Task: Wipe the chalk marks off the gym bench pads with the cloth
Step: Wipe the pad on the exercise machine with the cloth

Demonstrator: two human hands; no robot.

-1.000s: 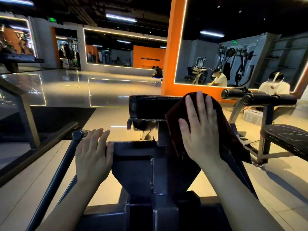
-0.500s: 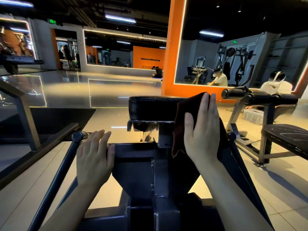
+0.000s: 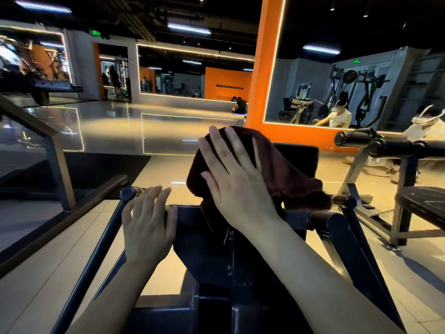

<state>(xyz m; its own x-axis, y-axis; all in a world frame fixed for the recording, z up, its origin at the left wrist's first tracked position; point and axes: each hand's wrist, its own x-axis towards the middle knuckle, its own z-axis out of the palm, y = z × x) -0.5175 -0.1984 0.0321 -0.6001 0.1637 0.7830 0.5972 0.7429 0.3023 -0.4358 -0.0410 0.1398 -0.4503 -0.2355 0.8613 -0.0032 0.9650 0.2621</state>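
Note:
A dark maroon cloth [image 3: 286,174] is draped over the left part of a black bench pad [image 3: 298,160] at the top of a dark steel frame. My right hand [image 3: 237,179] lies flat on the cloth with straight, spread fingers and presses it against the pad. My left hand [image 3: 148,222] rests with straight fingers on the left edge of the dark steel frame plate [image 3: 199,244] below the pad. The pad's left side is hidden by cloth and hand. A second bench seat [image 3: 426,203] at the right carries white chalk marks.
A neighbouring machine with black roller pads [image 3: 395,145] stands at the right. A slanted steel bar [image 3: 96,259] runs down past my left hand. Railings [image 3: 57,169] and a dark mat lie at the left. People sit by the orange mirror wall [image 3: 262,92] behind.
My right hand has slid the cloth leftward across the pad, from its right end to its left part. My left hand stays on the frame edge.

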